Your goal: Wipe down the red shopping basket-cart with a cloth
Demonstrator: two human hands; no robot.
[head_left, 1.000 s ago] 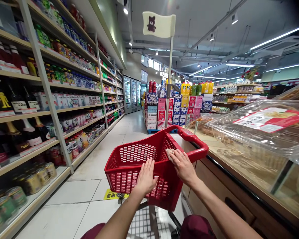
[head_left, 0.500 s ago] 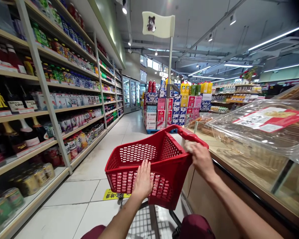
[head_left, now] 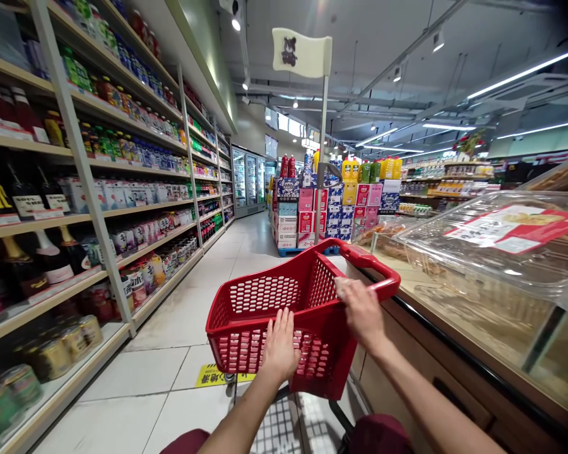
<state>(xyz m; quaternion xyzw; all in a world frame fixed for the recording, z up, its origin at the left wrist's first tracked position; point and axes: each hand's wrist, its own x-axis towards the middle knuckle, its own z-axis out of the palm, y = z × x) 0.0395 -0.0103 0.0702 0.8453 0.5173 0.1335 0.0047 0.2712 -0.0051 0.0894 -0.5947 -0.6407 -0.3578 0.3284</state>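
Observation:
A red plastic shopping cart basket with honeycomb-like holes stands in front of me, its handle toward the right. My left hand rests against the near side of the basket, fingers stretched out flat over the rim. My right hand is closed on a whitish cloth, which it presses to the basket's top edge near the handle. Most of the cloth is hidden under the fingers. A pole on the cart carries a cream flag with a bear picture.
Drink shelves line the left side. At right, a counter holds clear plastic food boxes close to my right arm. Stacked cartons stand ahead, and a yellow floor sticker lies below the basket.
My right hand has slid with the cloth from the handle's base leftward along the basket's edge. The basket and my left hand have shifted slightly right.

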